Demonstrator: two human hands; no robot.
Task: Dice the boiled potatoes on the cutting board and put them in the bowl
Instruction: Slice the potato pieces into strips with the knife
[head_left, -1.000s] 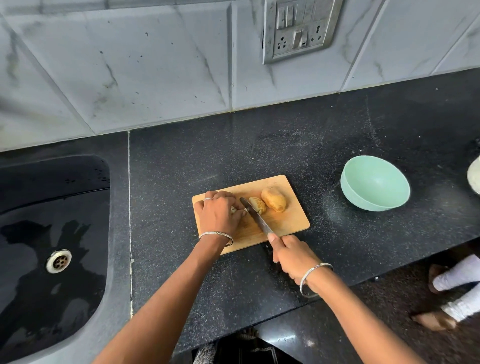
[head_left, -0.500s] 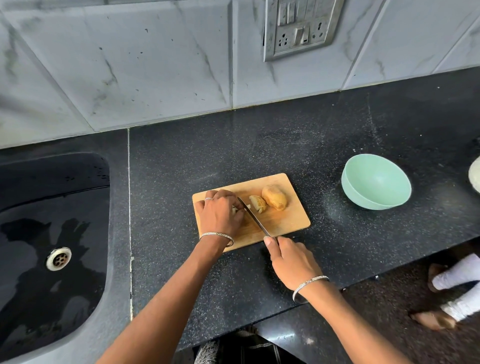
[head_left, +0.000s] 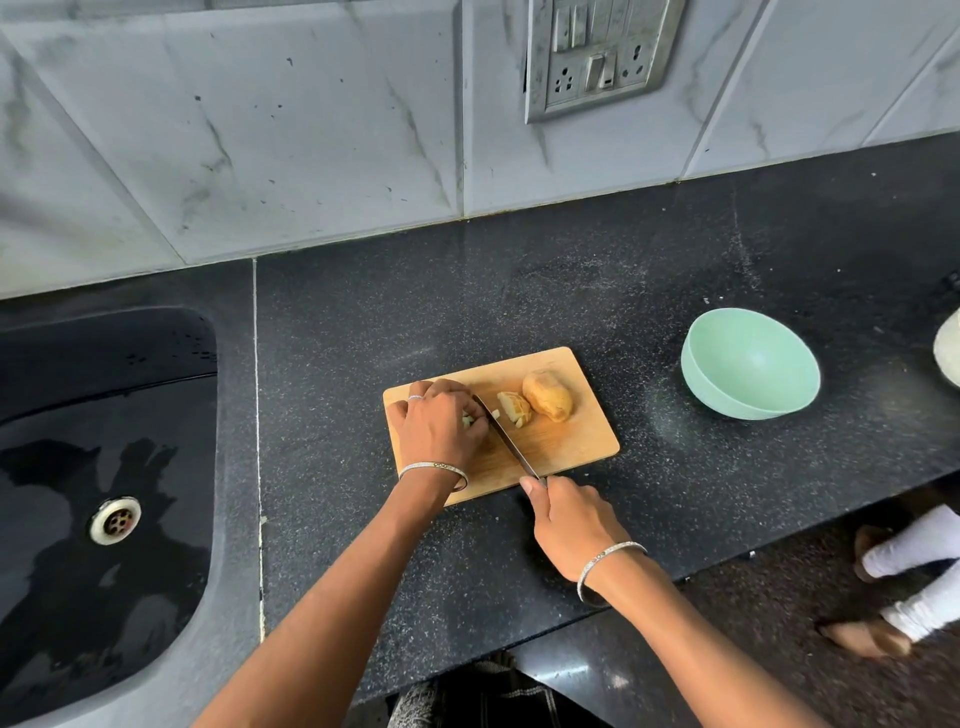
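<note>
A small wooden cutting board (head_left: 566, 441) lies on the black counter. On its far right sits a whole boiled potato (head_left: 548, 395), with a cut potato piece (head_left: 514, 407) just left of it. My left hand (head_left: 441, 423) curls over more potato pieces (head_left: 469, 420) at the board's left, mostly hiding them. My right hand (head_left: 571, 522) grips the handle of a knife (head_left: 506, 439), whose blade lies down on the board right beside my left fingers. A mint green bowl (head_left: 750, 364) stands to the right of the board and holds nothing.
A black sink (head_left: 104, 493) with a metal drain fills the left side. A tiled wall with a switch panel (head_left: 597, 52) backs the counter. Part of a pale object (head_left: 948, 353) shows at the right edge. A person's feet (head_left: 893, 582) stand on the floor, lower right.
The knife blade has shifted left toward my left hand and come down through the held potato. My right hand has drawn slightly back toward the counter's front edge.
</note>
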